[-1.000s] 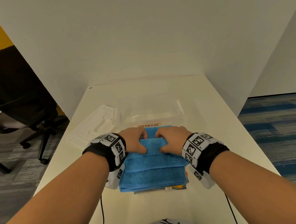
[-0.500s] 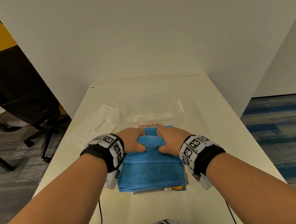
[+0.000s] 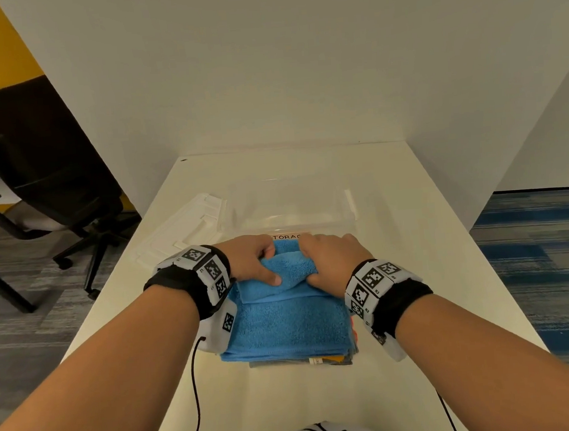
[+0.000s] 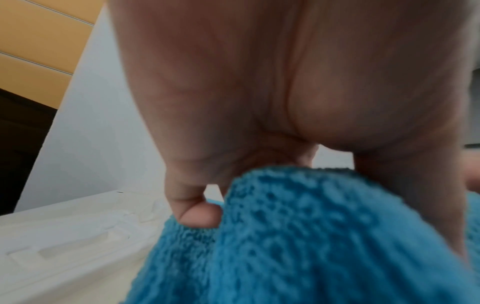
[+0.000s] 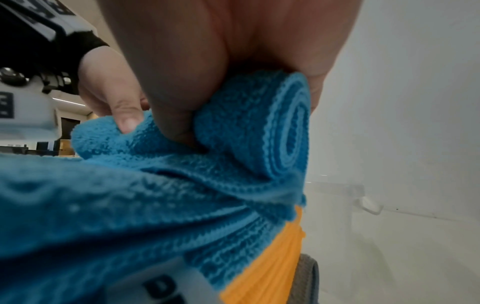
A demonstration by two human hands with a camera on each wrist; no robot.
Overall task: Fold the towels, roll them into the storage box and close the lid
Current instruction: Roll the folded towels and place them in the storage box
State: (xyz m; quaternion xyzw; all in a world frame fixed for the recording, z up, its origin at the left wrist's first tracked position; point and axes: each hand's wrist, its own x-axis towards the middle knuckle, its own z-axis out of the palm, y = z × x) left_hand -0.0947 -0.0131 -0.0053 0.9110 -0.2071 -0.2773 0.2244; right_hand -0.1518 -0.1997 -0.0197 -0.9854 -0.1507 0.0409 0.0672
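In the head view, the left hand [image 3: 251,263] and right hand [image 3: 333,262] sit side by side at frame centre, fingers curled over the rolled far end of the blue towel [image 3: 288,319]. The flat rest of the towel runs down-frame from the grip, atop a stack showing an orange towel [image 3: 333,359] at its lower edge. Just above the hands stands the clear storage box [image 3: 289,205]; its white lid [image 3: 183,232] lies to the left on the table [image 3: 412,240].

In the left wrist view, curled fingers [image 4: 197,214] hold the towel's roll, which fills the lower right.

In the right wrist view, the thumb and fingers clamp the spiral roll end at centre; orange and a grey towel [image 5: 307,281] lie below.
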